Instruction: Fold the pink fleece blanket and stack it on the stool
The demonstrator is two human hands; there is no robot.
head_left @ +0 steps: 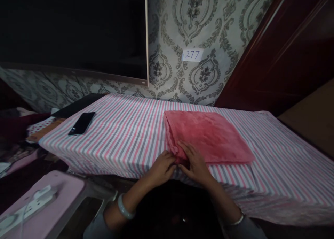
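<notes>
While both hands meet at the near left corner of the folded pink blanket [211,136], left hand [164,166] has fingers bent inward, partly closed, tips at the corner; can't tell if it pinches any fabric. Right hand [195,164] is half open, fingers over the blanket's top, thumb low at its near edge, fabric caught between. Hands block the view of that corner. Blanket lies flat on a striped cloth [125,127], layered folds showing along its left side. Well left of blanket: black phone [82,123], lying flat on the same cloth. Farther left and nearer than blanket: pink stool [66,188], with a white power strip [31,208] on top. Behind blanket, patterned wallpaper [193,80] with a paper label [192,55] reading 277; behind and to its left, big dark screen [73,30]. Dark red panel [271,54] slants up behind blanket on the right, brown board-like surface [313,117] in front of that. Pose: forearms rise from below the blanket's near edge and converge on the corner, both wrists bent inward. Pale bangle [124,207] on left wrist, thin bracelet [239,219] on right, grey sleeves [97,226] pushed back.
</notes>
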